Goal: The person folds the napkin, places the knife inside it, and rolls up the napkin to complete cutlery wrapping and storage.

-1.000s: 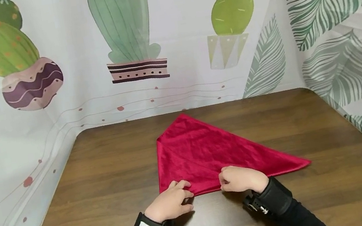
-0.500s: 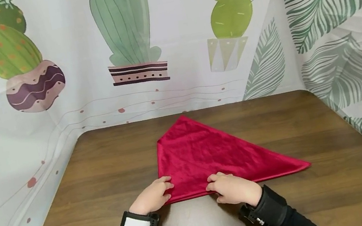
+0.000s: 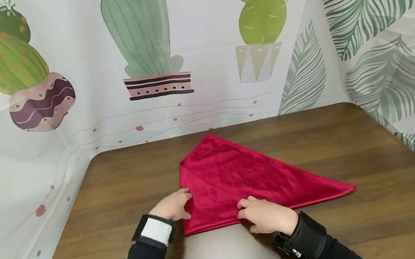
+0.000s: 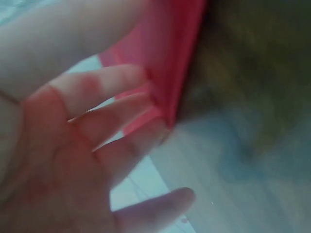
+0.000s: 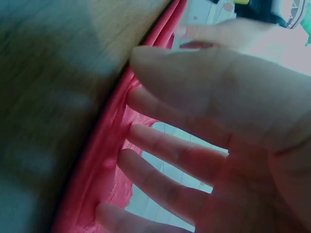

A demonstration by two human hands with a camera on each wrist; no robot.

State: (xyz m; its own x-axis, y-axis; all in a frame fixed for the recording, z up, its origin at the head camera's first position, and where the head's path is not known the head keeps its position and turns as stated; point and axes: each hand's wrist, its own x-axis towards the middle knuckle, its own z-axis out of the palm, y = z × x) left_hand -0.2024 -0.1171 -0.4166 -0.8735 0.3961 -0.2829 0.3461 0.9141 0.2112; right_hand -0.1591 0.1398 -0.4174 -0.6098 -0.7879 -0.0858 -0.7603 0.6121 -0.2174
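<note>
A red cloth (image 3: 240,179), folded into a flat triangle, lies on the brown wooden table (image 3: 119,194). My left hand (image 3: 174,204) rests at the cloth's left edge with straight, spread fingers (image 4: 116,82) touching the folded edge (image 4: 170,73). On the near edge of the cloth sits my right hand (image 3: 265,215). Its fingers (image 5: 170,150) lie loosely extended on the red fabric (image 5: 102,160). Neither hand pinches the cloth. Both forearms are in black sleeves with wrist bands.
Printed curtains with cactus (image 3: 142,35) and leaf (image 3: 376,5) patterns close in the table at the back, left and right. Bare tabletop shows to the left (image 3: 106,238) and right (image 3: 399,189) of the cloth.
My left hand has slid from the cloth's near edge out and up along its left edge. The right hand moved a little left along the near edge. The cloth has stayed in place.
</note>
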